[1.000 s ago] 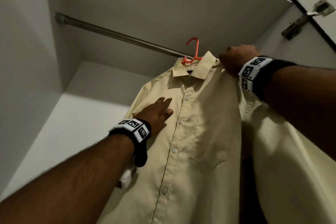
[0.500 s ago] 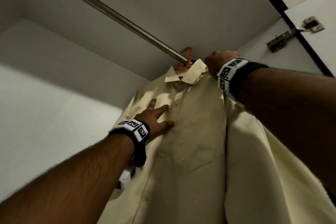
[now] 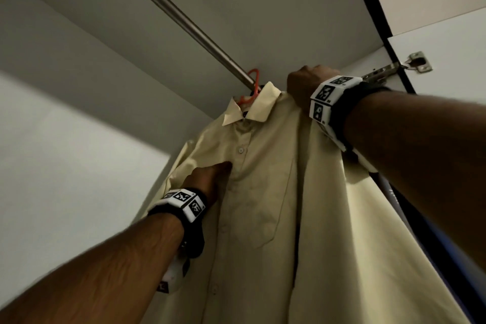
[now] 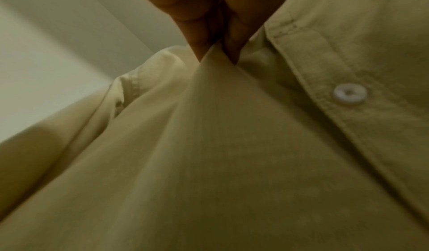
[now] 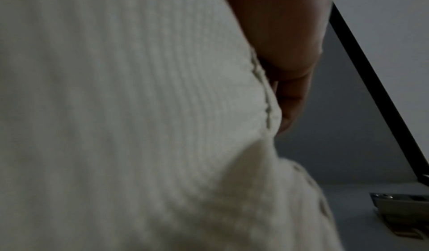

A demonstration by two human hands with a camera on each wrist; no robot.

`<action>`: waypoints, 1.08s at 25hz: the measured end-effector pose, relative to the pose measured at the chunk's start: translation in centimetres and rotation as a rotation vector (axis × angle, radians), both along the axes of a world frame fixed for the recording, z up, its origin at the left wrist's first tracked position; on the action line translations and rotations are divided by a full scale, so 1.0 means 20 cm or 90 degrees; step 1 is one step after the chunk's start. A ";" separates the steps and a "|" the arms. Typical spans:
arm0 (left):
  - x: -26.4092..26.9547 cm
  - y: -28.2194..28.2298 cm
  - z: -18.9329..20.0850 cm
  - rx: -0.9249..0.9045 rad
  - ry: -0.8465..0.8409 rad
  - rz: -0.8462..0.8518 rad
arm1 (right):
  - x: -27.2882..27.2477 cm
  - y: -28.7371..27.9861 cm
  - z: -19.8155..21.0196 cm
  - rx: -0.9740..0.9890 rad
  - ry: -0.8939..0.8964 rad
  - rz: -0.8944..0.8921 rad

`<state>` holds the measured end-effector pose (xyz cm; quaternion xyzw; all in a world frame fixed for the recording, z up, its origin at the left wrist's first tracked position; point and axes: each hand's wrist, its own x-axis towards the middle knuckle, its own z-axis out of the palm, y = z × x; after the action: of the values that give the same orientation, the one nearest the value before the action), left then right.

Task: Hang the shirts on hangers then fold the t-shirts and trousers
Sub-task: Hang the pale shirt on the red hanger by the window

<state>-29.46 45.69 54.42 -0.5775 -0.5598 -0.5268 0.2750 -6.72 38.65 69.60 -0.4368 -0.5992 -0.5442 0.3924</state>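
Shirt [image 3: 263,192] on hanger [image 3: 253,84], hooked at rail [image 3: 184,21]; left hand [image 3: 210,179] pinching front, right hand [image 3: 305,84] gripping shoulder; folding pending.

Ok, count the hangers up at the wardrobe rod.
1. The orange hanger hooks at the rod, just above the collar of the yellow shirt. The shirt and the right hand hide the rod's far end, so more may be there.

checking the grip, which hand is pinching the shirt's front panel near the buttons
The left hand: it pinches the yellow shirt beside the button placket. The right hand grips higher, at the shoulder by the collar.
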 end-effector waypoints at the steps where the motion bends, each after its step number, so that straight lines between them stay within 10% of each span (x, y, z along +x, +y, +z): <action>1: -0.01 -0.03 -0.02 0.031 0.001 -0.001 | 0.00 0.02 0.00 0.003 -0.014 0.007; 11: -0.07 -0.32 -0.27 0.026 0.020 0.110 | 0.15 -0.06 -0.29 -0.025 -0.006 0.079; 14: -0.01 -0.42 -0.33 -0.071 0.078 0.160 | 0.17 -0.16 -0.53 0.022 -0.232 -0.037; 19: -0.03 -0.41 -0.59 -0.398 0.261 0.393 | 0.18 -0.21 -1.02 -0.335 -0.440 -0.108; 22: -0.14 -0.31 -0.86 -0.326 0.246 0.264 | 0.21 -0.13 -1.31 -0.307 -0.556 -0.210; 25: -0.14 -0.21 -1.49 -0.662 0.366 0.115 | 0.24 -0.06 -1.64 -0.581 -0.568 -0.277; 27: -0.15 -0.22 -1.71 -0.728 0.241 0.102 | 0.25 -0.03 -1.74 -0.545 -0.546 -0.236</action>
<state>-32.45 41.22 20.20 -0.6735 -0.7371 -0.0080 0.0548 -1.80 38.00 34.83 -0.3945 -0.7823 -0.4417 -0.1932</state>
